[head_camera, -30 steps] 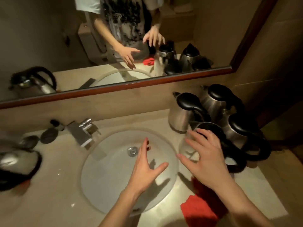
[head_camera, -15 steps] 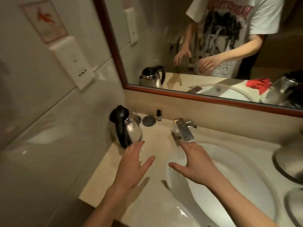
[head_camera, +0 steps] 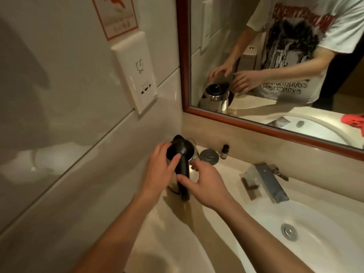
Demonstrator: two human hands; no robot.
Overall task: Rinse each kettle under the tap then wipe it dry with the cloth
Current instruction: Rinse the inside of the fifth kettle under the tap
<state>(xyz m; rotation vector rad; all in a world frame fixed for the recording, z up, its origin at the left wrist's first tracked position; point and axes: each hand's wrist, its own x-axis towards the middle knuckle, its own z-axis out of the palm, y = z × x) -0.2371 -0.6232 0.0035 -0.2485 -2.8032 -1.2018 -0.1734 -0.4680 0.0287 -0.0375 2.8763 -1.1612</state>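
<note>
Black plastic, the kettle's [head_camera: 182, 154] handle runs down toward the person between the two hands: the right hand [head_camera: 206, 184] curls loosely round its lower part, thumb on the near side, though whether the fingers have closed is hidden. The left hand [head_camera: 160, 170] rests fingers-spread on the lid, thumb against the handle's top. Kettle stands upright on the table [head_camera: 197, 211]; the tap [head_camera: 269, 182] lies right of the right hand, so that hand seems best placed to carry it.
</note>
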